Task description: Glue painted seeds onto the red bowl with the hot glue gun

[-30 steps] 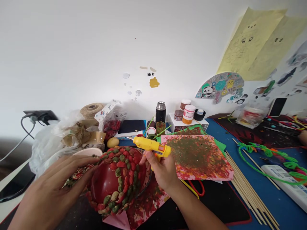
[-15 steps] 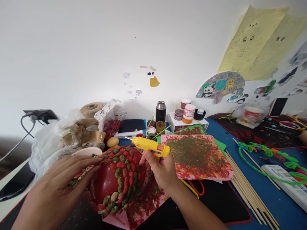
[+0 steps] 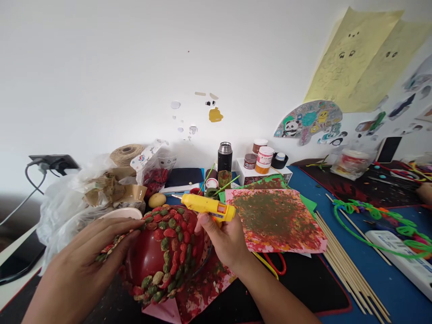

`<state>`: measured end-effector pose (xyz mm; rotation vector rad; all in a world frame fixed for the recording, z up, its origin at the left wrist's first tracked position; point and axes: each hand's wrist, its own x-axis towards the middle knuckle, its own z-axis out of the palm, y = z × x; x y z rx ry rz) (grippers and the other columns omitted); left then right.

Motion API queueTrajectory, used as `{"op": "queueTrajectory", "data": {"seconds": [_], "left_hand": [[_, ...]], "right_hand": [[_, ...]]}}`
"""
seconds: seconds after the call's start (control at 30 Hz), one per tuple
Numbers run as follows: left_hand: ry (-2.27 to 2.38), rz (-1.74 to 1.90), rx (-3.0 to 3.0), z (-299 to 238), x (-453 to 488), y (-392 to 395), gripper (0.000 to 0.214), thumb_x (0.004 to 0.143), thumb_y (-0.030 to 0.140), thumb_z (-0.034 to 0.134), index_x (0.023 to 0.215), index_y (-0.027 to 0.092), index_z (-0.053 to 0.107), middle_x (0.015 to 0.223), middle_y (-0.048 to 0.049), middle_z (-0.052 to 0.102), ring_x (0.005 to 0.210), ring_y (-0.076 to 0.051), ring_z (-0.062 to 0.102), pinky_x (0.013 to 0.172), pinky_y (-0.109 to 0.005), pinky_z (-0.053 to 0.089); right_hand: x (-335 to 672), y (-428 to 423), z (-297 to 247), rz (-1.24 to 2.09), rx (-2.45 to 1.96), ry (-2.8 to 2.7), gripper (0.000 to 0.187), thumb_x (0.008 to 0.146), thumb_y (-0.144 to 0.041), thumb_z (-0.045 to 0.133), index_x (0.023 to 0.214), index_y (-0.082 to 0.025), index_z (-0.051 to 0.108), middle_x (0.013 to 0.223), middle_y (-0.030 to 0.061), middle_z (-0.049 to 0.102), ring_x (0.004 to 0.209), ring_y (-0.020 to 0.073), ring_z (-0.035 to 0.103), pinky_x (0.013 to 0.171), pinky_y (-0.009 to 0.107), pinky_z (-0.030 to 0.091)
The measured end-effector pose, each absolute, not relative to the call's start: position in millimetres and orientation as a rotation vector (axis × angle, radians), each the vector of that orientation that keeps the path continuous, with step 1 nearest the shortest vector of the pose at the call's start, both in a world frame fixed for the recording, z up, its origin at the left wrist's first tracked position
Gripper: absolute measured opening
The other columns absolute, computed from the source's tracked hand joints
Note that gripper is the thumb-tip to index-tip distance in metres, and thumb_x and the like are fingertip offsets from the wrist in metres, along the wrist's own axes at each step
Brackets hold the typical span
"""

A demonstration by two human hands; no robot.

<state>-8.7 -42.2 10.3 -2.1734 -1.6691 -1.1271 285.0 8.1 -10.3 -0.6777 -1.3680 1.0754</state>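
A dark red bowl-shaped object [image 3: 148, 258] sits in front of me, partly covered with rows of red and green painted seeds [image 3: 172, 234]. My left hand [image 3: 81, 270] lies flat on its left side, fingers stretched over a strip of seeds. My right hand [image 3: 224, 238] is closed round a yellow glue gun [image 3: 207, 205]. The gun's nozzle points left, just above the object's top rim. Under the object lies pink paper stained red and green.
A paint-spattered pink sheet [image 3: 278, 220] lies to the right, with wooden skewers [image 3: 347, 265] and green pipe cleaners [image 3: 378, 225] beyond it. At the back stand a black flask [image 3: 225, 157], paint jars [image 3: 265, 159], a twine roll [image 3: 128, 154] and plastic bags [image 3: 67, 202]. Red scissors [image 3: 275, 267] lie near my right wrist.
The glue gun has shifted a little to the left, its nozzle now further over the seed-covered rim. My left hand has stayed pressed on the object.
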Motion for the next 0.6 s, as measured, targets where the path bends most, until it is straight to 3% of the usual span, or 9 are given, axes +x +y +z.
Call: {"op": "queueTrajectory", "data": {"seconds": [0.23,0.6], "left_hand": [[-1.637,-1.162,-2.183,13.1,-5.2,-39.1,0.037,0.104,0.073,0.057,0.111,0.05,0.086,0.116,0.0059,0.09,0.101,-0.026,0.085,0.098,-0.035,0.068],[-1.669,-1.117,-2.183,10.7,-5.4,-40.3,0.043,0.103,0.075,0.055,0.112,0.047,0.086,0.121,0.0036,0.089,0.108,-0.027,0.084,0.104,-0.037,0.067]], "right_hand": [[284.7,8.4,-12.0,1.092,-0.693,-1.377,0.043,0.105,-0.055,0.078,0.077,-0.023,0.076,0.075,0.0037,0.081,0.067,0.0187,0.077,0.066,0.027,0.063],[285.6,8.3,-10.8,1.142,-0.727,-1.382,0.045,0.103,-0.059,0.079,0.076,-0.023,0.076,0.075,0.0042,0.08,0.068,0.0192,0.077,0.065,0.027,0.062]]}}
